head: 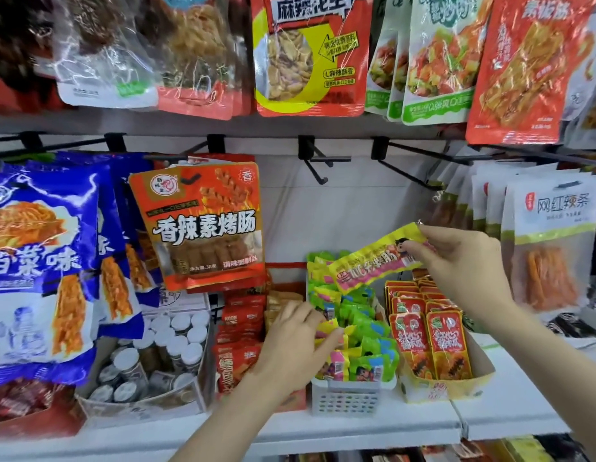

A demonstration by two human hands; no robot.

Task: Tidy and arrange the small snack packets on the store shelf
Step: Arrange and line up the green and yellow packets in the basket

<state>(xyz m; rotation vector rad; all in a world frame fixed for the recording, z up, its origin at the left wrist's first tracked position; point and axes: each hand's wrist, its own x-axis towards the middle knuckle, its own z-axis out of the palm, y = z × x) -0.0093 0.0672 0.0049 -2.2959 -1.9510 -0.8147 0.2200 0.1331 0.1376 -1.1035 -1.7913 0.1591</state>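
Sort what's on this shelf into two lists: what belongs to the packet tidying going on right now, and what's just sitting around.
In the job:
- yellow-pink packet, pinched in the right hand
- white basket of green and yellow packets
- left hand, fingers in those packets

Just around:
- red packets in the cardboard tray
- white-capped jars
- hanging blue bags
- empty hooks

Blue bags cut off at the frame's left edge. Left hand hides the fingertips among the basket packets. Top-row packets cropped by upper edge.

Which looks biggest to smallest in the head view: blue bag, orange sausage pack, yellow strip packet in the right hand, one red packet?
1. blue bag, though it hangs nearest the camera
2. orange sausage pack
3. yellow strip packet and red packet: look alike, unranked
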